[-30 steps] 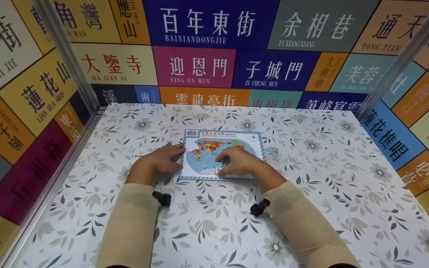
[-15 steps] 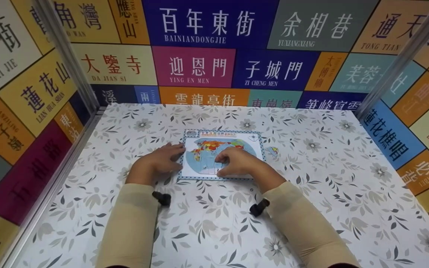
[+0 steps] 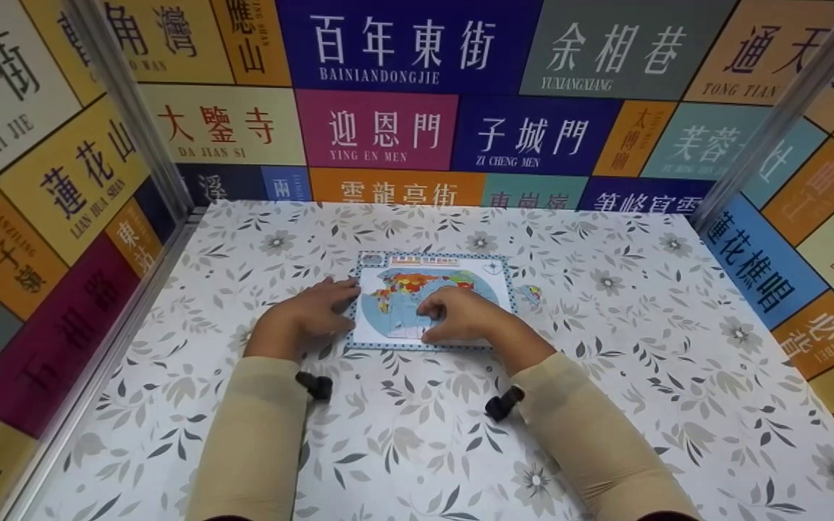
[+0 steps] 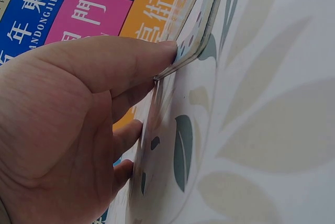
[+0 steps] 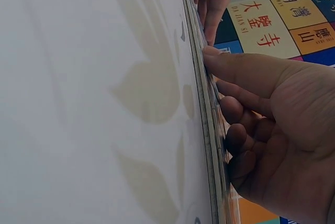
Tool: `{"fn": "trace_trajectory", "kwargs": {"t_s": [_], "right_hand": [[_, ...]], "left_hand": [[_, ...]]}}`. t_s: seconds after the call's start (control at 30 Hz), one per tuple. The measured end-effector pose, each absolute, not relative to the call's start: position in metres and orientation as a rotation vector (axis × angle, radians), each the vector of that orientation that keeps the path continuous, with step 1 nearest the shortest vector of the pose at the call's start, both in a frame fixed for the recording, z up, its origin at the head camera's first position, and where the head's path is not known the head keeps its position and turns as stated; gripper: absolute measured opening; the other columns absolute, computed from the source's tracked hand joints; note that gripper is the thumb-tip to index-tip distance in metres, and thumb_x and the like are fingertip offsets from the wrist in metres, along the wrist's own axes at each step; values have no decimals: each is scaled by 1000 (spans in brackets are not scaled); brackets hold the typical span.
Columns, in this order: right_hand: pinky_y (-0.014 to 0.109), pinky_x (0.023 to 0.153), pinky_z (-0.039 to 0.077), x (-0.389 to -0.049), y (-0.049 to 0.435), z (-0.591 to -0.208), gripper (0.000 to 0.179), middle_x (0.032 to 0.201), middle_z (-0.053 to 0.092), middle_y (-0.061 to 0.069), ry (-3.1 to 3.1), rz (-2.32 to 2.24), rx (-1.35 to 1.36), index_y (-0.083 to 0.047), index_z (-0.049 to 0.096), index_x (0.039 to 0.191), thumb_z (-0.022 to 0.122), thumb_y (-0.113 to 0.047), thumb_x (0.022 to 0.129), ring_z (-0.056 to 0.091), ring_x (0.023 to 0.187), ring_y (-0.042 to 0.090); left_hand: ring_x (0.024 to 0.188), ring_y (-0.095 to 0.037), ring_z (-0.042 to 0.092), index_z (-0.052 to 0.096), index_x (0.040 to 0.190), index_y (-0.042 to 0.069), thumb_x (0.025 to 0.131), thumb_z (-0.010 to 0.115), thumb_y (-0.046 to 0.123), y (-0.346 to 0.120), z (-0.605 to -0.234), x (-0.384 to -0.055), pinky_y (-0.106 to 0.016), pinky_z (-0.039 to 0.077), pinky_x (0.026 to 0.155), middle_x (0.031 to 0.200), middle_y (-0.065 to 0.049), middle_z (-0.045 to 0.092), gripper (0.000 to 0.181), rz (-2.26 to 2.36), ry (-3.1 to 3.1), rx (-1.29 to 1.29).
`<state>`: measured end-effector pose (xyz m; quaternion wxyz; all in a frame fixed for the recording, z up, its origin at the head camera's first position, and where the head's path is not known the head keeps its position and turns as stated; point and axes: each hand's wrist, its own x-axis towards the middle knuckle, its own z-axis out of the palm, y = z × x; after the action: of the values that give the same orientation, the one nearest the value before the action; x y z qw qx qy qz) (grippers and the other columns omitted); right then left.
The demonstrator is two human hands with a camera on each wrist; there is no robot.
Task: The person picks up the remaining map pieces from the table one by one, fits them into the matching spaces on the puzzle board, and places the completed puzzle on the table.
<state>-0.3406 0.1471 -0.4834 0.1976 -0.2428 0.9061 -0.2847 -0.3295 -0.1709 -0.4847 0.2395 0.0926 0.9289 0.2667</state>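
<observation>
A world map jigsaw puzzle [image 3: 399,281] lies flat on the table, with a blue dotted border round its frame. My left hand [image 3: 313,310] is at its left side, fingers fairly straight; in the left wrist view the thumb [image 4: 166,52] rests on the corner of the board. Over the map's lower middle, my right hand [image 3: 466,314] has its thumb and curled index finger about a small puzzle piece, mostly blue. The right wrist view has the thumb [image 5: 214,56] at the board's edge and the other fingers bent low over the surface; the hand hides the map's lower right.
One loose puzzle piece [image 3: 531,294] lies on the table just right of the frame. The table [image 3: 417,434] wears a white cloth printed with grey leaves and flowers. Panels with large lettering [image 3: 388,130] wall in its back and sides.
Both hands stay almost in place. At the right fingertips the dark outline and red spot of the small piece show less than before.
</observation>
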Motion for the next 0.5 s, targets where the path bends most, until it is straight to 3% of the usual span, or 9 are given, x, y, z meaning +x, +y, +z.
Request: {"fn": "trace_trajectory", "kwargs": {"t_s": [0.5], "right_hand": [[46,111,55,-342,156,-481,46,131,73,4,2459,-828,-723,-17,74,137,82,-21,92,66,124,22]], "left_hand": [[172,-25,-4,35,168,39,101,71,35,-171,-485,-327,-65,3,137,180,19,16,76,739,2550,272]]}}
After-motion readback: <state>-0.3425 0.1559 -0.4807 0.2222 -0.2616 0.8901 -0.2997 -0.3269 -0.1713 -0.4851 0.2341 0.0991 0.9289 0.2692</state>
